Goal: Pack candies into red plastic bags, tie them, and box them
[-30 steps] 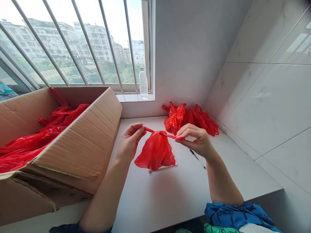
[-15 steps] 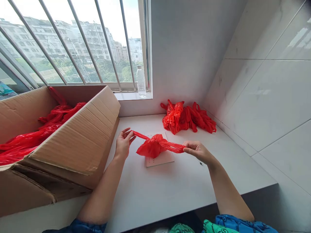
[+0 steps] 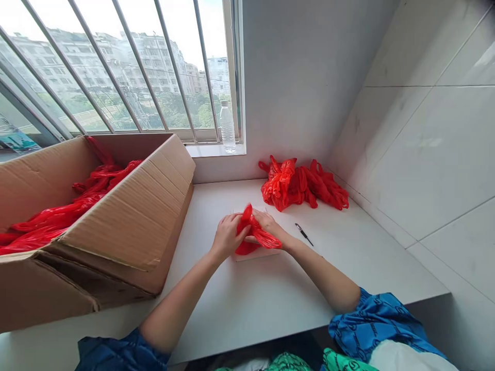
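A red plastic bag (image 3: 266, 238) is bunched between my two hands over a white booklet (image 3: 253, 256) on the table. My left hand (image 3: 229, 234) grips the bag from the left, its thumb pressed against the red plastic. On the far side, my right hand (image 3: 268, 222) is closed on the bag, its fingers partly hidden behind the plastic. One gathered end of the bag hangs over toward my right wrist. Most of the booklet lies hidden under the bag and hands.
A large cardboard box (image 3: 127, 216) holding red bags (image 3: 54, 219) stands on the left. Several red bags (image 3: 301, 183) lie heaped by the back wall. A black pen (image 3: 304, 234) lies right of my hands. A clear bottle (image 3: 227, 126) stands on the window sill.
My hands have come together from the bag's two stretched-out ends to its middle. The bag is now bunched, and the pen shows fully on the right.
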`<move>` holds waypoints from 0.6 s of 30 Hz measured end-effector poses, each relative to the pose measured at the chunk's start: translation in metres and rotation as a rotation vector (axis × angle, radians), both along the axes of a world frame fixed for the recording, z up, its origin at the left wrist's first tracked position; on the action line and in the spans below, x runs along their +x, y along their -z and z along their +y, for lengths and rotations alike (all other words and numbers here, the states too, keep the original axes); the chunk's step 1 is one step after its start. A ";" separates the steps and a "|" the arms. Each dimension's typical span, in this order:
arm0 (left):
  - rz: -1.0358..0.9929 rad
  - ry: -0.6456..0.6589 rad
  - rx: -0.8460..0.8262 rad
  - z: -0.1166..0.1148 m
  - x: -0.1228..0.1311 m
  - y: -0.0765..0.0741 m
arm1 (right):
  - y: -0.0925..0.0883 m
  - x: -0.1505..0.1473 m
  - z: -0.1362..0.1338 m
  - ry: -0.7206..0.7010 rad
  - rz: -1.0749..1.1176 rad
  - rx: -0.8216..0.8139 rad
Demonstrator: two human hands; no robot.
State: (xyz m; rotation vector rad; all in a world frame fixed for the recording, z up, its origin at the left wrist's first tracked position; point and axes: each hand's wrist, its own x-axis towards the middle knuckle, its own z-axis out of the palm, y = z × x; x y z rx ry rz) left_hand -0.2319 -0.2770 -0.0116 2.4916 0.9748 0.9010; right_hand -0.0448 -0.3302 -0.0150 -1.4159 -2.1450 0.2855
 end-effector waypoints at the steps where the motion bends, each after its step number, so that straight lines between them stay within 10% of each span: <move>1: 0.010 -0.013 0.032 0.004 0.003 0.007 | 0.007 -0.002 0.006 0.040 -0.016 -0.022; 7: 0.084 -0.034 0.071 0.013 0.004 0.045 | 0.047 0.001 0.014 0.158 -0.133 -0.038; 18: 0.183 -0.052 0.083 0.016 0.005 0.058 | 0.045 0.004 0.014 0.168 -0.217 -0.113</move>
